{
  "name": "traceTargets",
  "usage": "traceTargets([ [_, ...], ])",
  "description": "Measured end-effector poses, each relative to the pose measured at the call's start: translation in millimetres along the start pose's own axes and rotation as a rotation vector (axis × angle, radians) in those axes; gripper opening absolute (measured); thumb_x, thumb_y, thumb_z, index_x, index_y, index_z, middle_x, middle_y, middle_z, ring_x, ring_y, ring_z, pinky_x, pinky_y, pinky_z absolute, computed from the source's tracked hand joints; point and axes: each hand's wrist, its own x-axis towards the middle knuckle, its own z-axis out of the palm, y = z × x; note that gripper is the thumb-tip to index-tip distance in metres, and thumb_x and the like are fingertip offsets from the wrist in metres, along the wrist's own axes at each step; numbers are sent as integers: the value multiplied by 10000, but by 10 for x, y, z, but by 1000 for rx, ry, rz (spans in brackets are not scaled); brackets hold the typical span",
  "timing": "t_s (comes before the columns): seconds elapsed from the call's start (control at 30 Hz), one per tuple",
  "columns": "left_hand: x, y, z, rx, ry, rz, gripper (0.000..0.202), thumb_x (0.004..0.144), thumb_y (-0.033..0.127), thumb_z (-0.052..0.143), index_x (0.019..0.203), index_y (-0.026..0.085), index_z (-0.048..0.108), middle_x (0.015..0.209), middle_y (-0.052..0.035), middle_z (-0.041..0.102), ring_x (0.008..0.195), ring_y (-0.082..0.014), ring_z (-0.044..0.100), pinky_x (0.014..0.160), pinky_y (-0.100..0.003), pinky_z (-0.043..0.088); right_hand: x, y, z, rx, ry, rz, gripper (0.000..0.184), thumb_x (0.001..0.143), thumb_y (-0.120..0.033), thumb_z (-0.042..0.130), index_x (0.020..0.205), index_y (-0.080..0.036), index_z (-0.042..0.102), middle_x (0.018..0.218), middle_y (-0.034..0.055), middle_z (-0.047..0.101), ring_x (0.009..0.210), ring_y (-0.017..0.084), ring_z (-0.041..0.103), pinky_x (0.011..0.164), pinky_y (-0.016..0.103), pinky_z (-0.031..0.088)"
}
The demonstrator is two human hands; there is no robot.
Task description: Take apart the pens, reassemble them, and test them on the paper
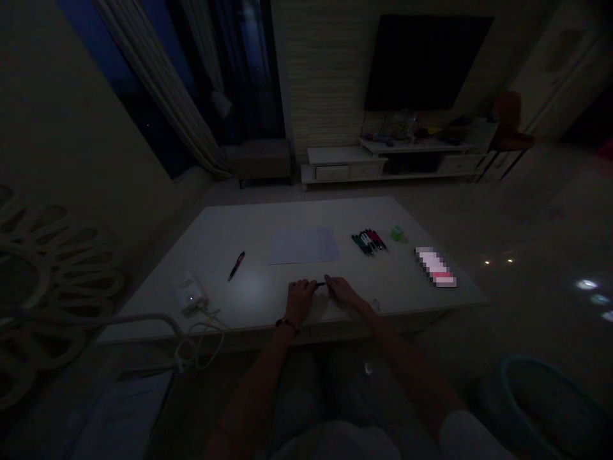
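Note:
The room is dark. Both my hands rest on the near edge of a white low table (249, 220). My left hand (301, 299) and my right hand (341, 292) are closed on the two ends of a thin dark pen (320, 284), which lies level between them. A dark band sits on my left wrist. Farther out lie a sheet of paper (303, 245), a single pen (236, 264) to the left and a bunch of several pens (369, 242) to the right.
A small green object (397, 233) and a pink-white packet (435, 267) lie right of the pens. A white device with a lit dot (190, 292) and cables sits at the table's left front. A TV stand (383, 160), a dark screen and curtains stand behind.

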Motion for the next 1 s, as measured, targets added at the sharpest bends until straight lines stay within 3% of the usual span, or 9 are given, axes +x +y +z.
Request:
traceTargets([
  [0.17, -5, -10, 11, 11, 11, 5, 204, 925, 315, 383, 1024, 247, 548, 855, -41, 568, 831, -179, 505, 764, -337, 281, -6, 12, 33, 110, -17, 32, 359, 801, -478, 427, 602, -186, 491, 487, -25, 495, 454, 109, 453, 468, 222, 331],
  [0.37, -12, -20, 12, 0, 20, 16, 203, 926, 304, 384, 1037, 256, 548, 850, -36, 574, 830, -175, 506, 764, -334, 280, -52, -31, 85, 211, 13, 111, 432, 798, -536, 411, 543, -190, 445, 431, -31, 451, 393, 99, 414, 423, 222, 308],
  [0.53, -18, -23, 13, -9, 2, 18, 210, 929, 309, 375, 1034, 247, 546, 861, -37, 582, 831, -170, 507, 771, -335, 286, -55, -85, 124, 185, -3, 201, 522, 778, -624, 417, 531, -170, 491, 422, -16, 463, 384, 97, 429, 416, 220, 323],
  [0.7, -32, -48, 87, -76, -8, 14, 166, 917, 268, 409, 1015, 217, 532, 894, -42, 591, 862, -173, 517, 783, -328, 308, -15, -71, 148, 155, 14, 141, 492, 753, -600, 485, 555, -152, 533, 476, 2, 523, 435, 97, 468, 451, 210, 353],
  [1.0, -46, -63, 109, -119, -55, 27, 166, 918, 278, 400, 951, 196, 541, 874, -40, 598, 853, -175, 516, 791, -330, 323, 4, -37, 85, 58, -22, 49, 479, 778, -576, 453, 565, -154, 531, 491, 5, 531, 443, 96, 467, 443, 203, 338],
])
